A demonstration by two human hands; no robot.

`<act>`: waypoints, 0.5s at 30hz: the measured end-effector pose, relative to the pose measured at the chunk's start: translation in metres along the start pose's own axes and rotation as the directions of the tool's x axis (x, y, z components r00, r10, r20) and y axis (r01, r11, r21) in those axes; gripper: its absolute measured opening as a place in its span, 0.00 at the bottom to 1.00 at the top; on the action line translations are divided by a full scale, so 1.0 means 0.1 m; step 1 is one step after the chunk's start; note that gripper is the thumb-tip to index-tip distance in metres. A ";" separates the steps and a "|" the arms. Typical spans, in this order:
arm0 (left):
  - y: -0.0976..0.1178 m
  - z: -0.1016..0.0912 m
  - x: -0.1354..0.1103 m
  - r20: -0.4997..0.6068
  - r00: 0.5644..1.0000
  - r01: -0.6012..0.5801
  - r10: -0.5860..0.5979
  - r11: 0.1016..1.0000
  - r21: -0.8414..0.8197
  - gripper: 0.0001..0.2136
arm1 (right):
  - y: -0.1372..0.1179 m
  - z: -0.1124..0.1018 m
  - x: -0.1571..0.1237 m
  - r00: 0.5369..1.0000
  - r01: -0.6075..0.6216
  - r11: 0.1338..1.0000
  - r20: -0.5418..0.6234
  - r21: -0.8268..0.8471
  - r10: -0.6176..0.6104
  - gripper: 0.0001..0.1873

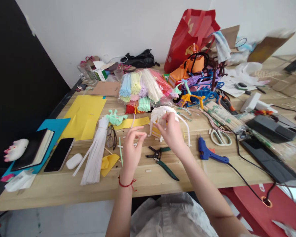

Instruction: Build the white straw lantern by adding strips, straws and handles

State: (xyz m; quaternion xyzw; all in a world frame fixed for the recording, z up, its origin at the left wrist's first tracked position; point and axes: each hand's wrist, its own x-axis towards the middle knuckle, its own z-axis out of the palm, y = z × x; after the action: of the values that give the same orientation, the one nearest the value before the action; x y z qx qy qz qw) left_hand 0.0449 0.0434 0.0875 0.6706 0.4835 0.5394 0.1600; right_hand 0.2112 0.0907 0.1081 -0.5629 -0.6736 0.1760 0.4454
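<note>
A white fuzzy pipe-cleaner piece (pixel 160 113) with long bent strands stands at the middle of the table, a yellow-orange block (pixel 156 131) partly showing beneath it. My right hand (pixel 172 133) is in front of this piece, thumb and fingers bent together in a pinch; what lies between them is hidden. Left of it, my left hand (pixel 133 151) is raised over the table with thumb and fingertips pressed together; anything in them is too small to name. Green-handled wire strippers (pixel 160 158) lie between my forearms. White pipe cleaners (pixel 95 154) lie in a bundle to the left.
Behind are bagged coloured pipe cleaners (pixel 140 85) and a red bag (pixel 185 36). A blue glue gun (pixel 209 153) with a trailing cord and white-handled scissors (pixel 220 137) lie at right. A phone (pixel 59 154), earbud case (pixel 74 161) and yellow sheet (pixel 85 112) occupy the left.
</note>
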 end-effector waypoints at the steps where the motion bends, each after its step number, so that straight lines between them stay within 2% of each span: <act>1: 0.00 0.03 0.01 0.084 0.996 -0.028 0.024 0.999 0.040 0.03 | 0.01 0.03 0.00 1.000 0.003 1.000 0.001 0.012 -0.003 0.14; 3: 0.01 0.09 0.04 0.209 0.974 -0.111 0.091 0.990 0.090 0.04 | 0.04 0.05 0.00 1.000 -0.007 0.997 0.007 0.071 0.007 0.15; 6: 0.04 0.13 0.06 0.307 0.939 -0.204 0.157 0.971 0.127 0.04 | 0.08 0.01 -0.02 0.997 -0.044 0.980 0.075 0.192 0.030 0.16; 10: 0.05 0.18 0.04 0.335 0.921 -0.266 0.197 0.948 0.174 0.04 | 0.09 -0.10 -0.06 0.984 -0.080 0.955 0.176 0.287 0.029 0.17; 15: 0.05 0.22 -0.05 0.317 0.923 -0.285 0.218 0.941 0.184 0.05 | 0.09 -0.24 -0.10 0.970 -0.033 0.978 0.242 0.208 -0.019 0.16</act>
State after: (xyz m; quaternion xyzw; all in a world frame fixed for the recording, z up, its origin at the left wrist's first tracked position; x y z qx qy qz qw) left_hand 0.0669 0.0444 0.0801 0.8134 0.4222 0.3918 0.0814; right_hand 0.2354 0.0773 0.1107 -0.4893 -0.6986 0.3152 0.4162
